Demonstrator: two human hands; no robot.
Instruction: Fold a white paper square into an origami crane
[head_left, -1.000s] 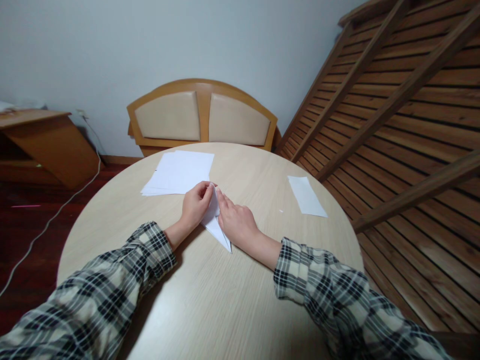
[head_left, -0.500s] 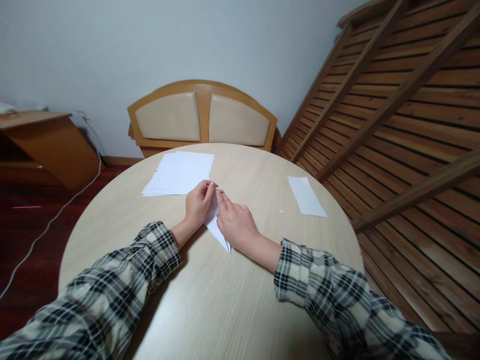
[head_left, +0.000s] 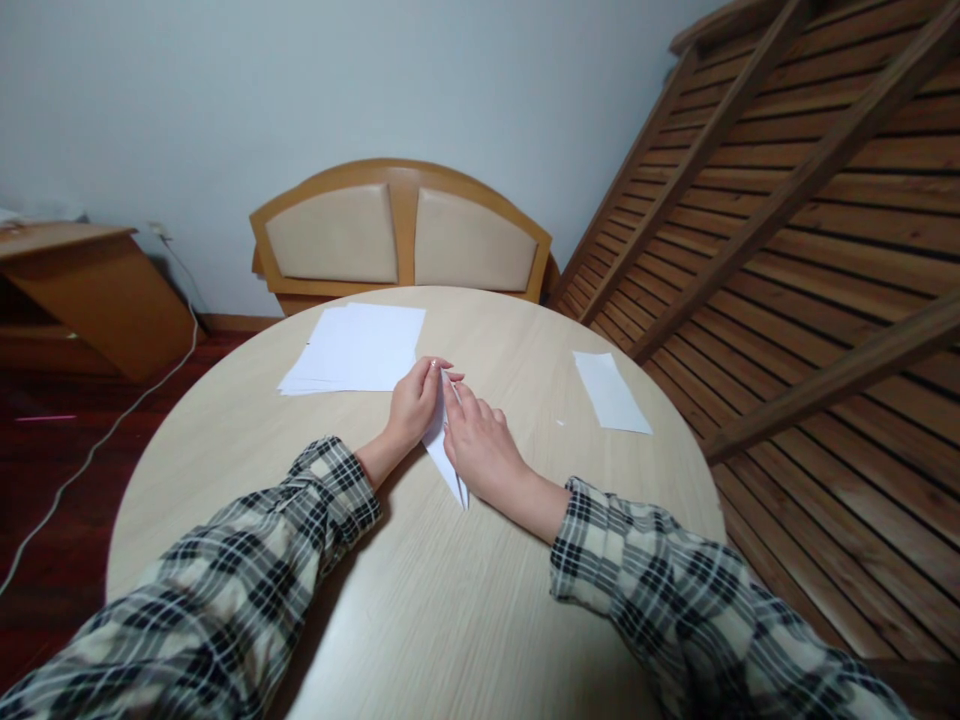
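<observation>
A white sheet of paper (head_left: 444, 458), folded into a narrow pointed shape, lies near the middle of the round table with its tip toward me. My left hand (head_left: 412, 405) grips its far end, thumb and fingers closed around the edge. From the other side, my right hand (head_left: 484, 440) holds the folded paper, its fingers pressed along the fold near the left fingertips. Both hands cover most of the paper's upper part, so the exact folds are hidden.
Several white sheets (head_left: 360, 345) lie stacked at the table's far left. A paper strip (head_left: 611, 392) and a tiny scrap (head_left: 560, 422) are on the right. Beyond the round table (head_left: 420, 640) stand a padded headboard (head_left: 406, 225) and a slatted wooden panel (head_left: 810, 230).
Both hands and the folded paper have shifted slightly to the right, the left hand more than the right. The left fingers now reach further over the paper's far end.
</observation>
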